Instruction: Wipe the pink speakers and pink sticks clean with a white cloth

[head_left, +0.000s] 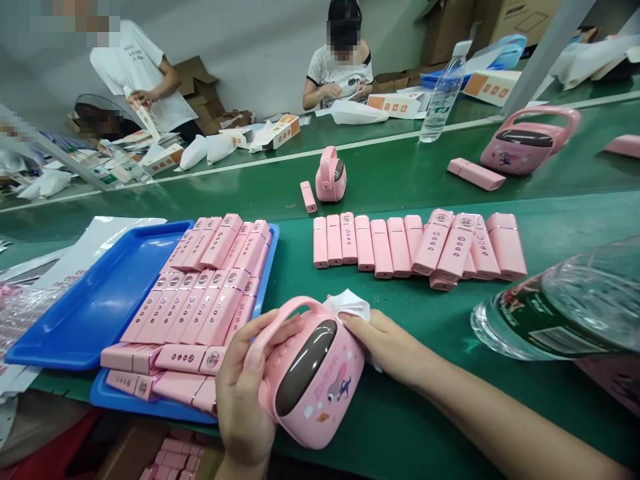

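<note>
In the head view, a pink portable speaker [327,383] with a top handle, a dark oval panel and a printed cartoon figure is held tilted over the table. My left hand [245,387] is closed around its left end, by the base of the handle. My right hand [385,340] pinches a white cloth [353,305] against the speaker's upper right edge; part of the cloth is hidden behind the fingers. Left of the speaker, many pink rectangular sticks with buttons [200,297] lie stacked in a blue tray [274,247]. A row of similar sticks [380,243] lies beyond it.
An empty-looking blue tray [100,293] overlaps the full one. A large clear bottle [560,307] lies close at right. Farther back are two more pink speakers [331,177], a water bottle [444,93] and white boxes [285,131]. Two people work across the green table [240,183].
</note>
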Available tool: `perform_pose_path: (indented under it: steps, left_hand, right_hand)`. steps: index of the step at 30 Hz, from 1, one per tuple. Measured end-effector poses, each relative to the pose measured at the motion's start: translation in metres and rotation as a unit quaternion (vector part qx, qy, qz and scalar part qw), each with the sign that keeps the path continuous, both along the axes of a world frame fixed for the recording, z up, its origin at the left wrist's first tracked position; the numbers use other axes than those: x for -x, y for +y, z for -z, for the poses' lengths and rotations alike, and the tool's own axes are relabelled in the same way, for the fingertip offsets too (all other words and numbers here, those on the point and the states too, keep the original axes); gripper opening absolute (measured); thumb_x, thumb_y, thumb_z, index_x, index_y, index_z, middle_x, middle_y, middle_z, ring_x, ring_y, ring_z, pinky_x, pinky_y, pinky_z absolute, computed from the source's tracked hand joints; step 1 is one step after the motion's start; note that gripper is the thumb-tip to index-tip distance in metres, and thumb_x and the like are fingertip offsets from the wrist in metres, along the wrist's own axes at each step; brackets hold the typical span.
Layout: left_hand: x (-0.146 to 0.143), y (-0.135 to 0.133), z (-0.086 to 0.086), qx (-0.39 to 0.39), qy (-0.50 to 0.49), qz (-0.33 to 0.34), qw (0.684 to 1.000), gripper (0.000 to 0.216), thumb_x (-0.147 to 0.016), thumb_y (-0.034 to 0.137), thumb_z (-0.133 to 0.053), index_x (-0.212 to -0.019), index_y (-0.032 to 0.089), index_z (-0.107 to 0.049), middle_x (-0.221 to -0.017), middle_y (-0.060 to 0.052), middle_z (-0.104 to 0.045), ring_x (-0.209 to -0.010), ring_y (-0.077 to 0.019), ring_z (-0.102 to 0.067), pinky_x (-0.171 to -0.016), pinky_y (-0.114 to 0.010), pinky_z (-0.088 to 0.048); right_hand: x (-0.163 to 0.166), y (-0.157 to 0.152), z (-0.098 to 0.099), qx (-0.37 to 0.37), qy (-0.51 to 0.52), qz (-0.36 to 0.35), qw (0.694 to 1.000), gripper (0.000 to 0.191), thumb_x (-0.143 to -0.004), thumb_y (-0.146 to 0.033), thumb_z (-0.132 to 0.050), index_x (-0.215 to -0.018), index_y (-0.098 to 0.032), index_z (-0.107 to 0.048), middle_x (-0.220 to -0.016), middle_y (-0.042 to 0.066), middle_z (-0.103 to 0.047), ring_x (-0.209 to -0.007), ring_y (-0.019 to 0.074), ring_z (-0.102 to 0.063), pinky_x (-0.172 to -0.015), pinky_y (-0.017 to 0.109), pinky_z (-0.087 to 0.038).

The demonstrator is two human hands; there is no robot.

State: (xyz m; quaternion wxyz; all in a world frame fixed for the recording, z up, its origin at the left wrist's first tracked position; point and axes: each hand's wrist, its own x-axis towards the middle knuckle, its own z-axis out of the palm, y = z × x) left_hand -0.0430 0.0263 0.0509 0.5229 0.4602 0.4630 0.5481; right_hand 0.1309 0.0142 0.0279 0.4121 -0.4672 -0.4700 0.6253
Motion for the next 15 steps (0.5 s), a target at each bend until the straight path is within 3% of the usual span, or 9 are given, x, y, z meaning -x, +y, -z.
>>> perform_pose_path:
  steps: [3, 6, 10, 12, 15]
  left_hand:
    - [0.002, -0.001, 0.003, -0.011, 0.016, -0.006, 1.0, 0.025, -0.078, 0.037, -0.063, -0.096, 0.02, -0.065, -0.084, -0.006, -0.075, -0.086, -0.019, -0.069, -0.077, -0.027, -0.057]
    - [0.003, -0.001, 0.004, 0.0, 0.01, -0.017, 1.0, 0.028, -0.075, 0.037, -0.066, -0.097, 0.021, -0.065, -0.083, -0.006, -0.075, -0.082, -0.0198, -0.069, -0.07, -0.026, -0.057]
    - [-0.002, -0.002, 0.002, 0.032, -0.006, -0.076, 0.997, 0.024, -0.074, 0.033, -0.064, -0.095, 0.021, -0.065, -0.08, -0.005, -0.075, -0.084, -0.0202, -0.069, -0.073, -0.027, -0.056]
    - [-0.005, -0.003, 0.001, 0.034, -0.005, -0.088, 0.996, 0.021, -0.075, 0.031, -0.062, -0.094, 0.022, -0.065, -0.08, -0.004, -0.074, -0.085, -0.0211, -0.069, -0.078, -0.031, -0.056]
    - [-0.008, -0.007, 0.0, 0.025, -0.007, -0.081, 0.996, 0.02, -0.075, 0.033, -0.063, -0.093, 0.023, -0.065, -0.08, -0.003, -0.074, -0.087, -0.0222, -0.069, -0.082, -0.034, -0.055]
  right_hand:
    - [-0.001, -0.002, 0.002, 0.032, 0.044, 0.01, 0.998, 0.05, -0.093, -0.055, -0.035, -0.107, -0.015, -0.062, -0.101, 0.007, -0.065, -0.101, 0.0258, -0.057, -0.099, 0.043, -0.039]
    - [0.0, -0.004, 0.005, 0.072, 0.112, 0.041, 0.99, 0.056, -0.091, -0.06, -0.035, -0.111, -0.015, -0.062, -0.096, 0.008, -0.067, -0.094, 0.0244, -0.06, -0.094, 0.041, -0.043]
    - [0.004, -0.007, 0.008, 0.05, 0.174, 0.043, 0.983, 0.062, -0.09, -0.063, -0.035, -0.127, -0.018, -0.055, -0.116, 0.009, -0.062, -0.098, 0.0253, -0.06, -0.086, 0.038, -0.049]
    - [0.006, -0.009, 0.008, 0.013, 0.143, 0.035, 0.989, 0.068, -0.088, -0.067, -0.034, -0.134, -0.019, -0.048, -0.133, 0.009, -0.051, -0.119, 0.0264, -0.049, -0.101, 0.041, -0.04]
    - [0.011, -0.014, 0.007, -0.011, 0.018, 0.016, 1.0, 0.084, -0.082, -0.074, -0.037, -0.145, -0.02, -0.029, -0.149, 0.006, -0.028, -0.138, 0.025, -0.023, -0.115, 0.044, -0.013]
